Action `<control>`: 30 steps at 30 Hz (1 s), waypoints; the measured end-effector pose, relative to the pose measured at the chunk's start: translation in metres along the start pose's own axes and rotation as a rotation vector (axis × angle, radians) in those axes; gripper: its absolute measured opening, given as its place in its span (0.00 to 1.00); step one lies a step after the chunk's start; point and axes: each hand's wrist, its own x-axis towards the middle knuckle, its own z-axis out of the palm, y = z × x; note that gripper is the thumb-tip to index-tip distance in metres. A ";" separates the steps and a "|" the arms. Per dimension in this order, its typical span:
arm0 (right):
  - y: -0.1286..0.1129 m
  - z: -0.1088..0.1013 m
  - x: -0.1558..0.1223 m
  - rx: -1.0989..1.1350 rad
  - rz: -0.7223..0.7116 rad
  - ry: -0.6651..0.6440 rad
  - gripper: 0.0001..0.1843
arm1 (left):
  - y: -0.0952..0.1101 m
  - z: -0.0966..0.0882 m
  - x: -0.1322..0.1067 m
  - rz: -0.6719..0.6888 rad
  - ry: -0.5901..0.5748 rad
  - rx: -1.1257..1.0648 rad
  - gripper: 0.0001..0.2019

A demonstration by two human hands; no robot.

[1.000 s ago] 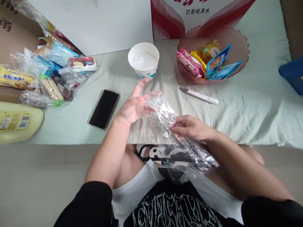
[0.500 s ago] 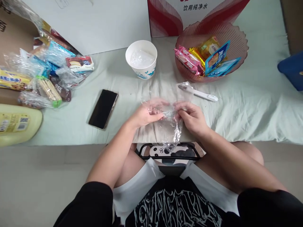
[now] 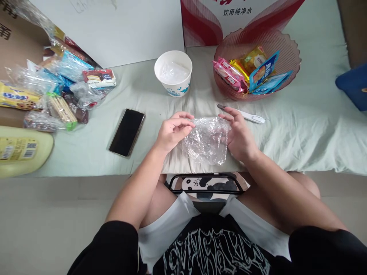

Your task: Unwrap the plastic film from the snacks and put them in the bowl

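Note:
A crumpled sheet of clear plastic wrap [image 3: 205, 141] is stretched between my two hands over the pale green cloth [image 3: 301, 130]. My left hand [image 3: 171, 131] pinches its left top corner with curled fingers. My right hand [image 3: 239, 133] grips the right edge, fingers bent round it. A white paper cup [image 3: 173, 72] with more clear plastic inside stands just beyond my hands. A white utility knife [image 3: 246, 115] lies right behind my right hand.
A pink ribbed bowl [image 3: 286, 49] with snack packets sits at the back right. A black phone [image 3: 127, 132] lies left of my left hand. Wrapped snacks [image 3: 57, 91] pile up at the far left beside a yellow package [image 3: 23, 151]. Cardboard boxes [image 3: 114, 26] stand behind.
The plastic wrap hung down toward my lap a second ago. Both hands have since lifted it and spread it into a flatter sheet between them above the cloth.

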 end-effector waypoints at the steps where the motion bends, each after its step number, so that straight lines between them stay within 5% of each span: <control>1: 0.000 0.001 -0.001 -0.016 0.011 -0.014 0.37 | -0.001 0.001 0.000 0.019 0.034 -0.001 0.08; 3: 0.000 0.003 -0.002 -0.068 0.016 -0.036 0.44 | -0.003 0.002 -0.001 0.011 0.086 -0.074 0.21; 6: -0.001 0.004 -0.004 -0.124 -0.046 -0.015 0.39 | -0.006 0.005 -0.002 -0.125 0.035 -0.185 0.38; 10: -0.004 0.002 -0.004 -0.091 -0.124 0.008 0.33 | -0.009 0.010 -0.001 -0.310 -0.101 -0.174 0.28; 14: -0.003 0.003 -0.005 -0.098 -0.042 -0.066 0.29 | -0.007 0.012 0.000 -0.261 -0.010 -0.217 0.22; 18: -0.007 0.003 -0.006 -0.192 -0.023 -0.056 0.14 | -0.005 0.012 0.000 -0.266 -0.109 -0.193 0.20; 23: -0.013 -0.001 -0.009 -0.243 0.040 -0.164 0.18 | -0.005 0.014 -0.002 -0.249 -0.078 -0.057 0.10; 30: -0.009 -0.002 -0.009 -0.081 -0.144 -0.057 0.09 | 0.006 0.006 -0.003 -0.279 -0.131 -0.266 0.11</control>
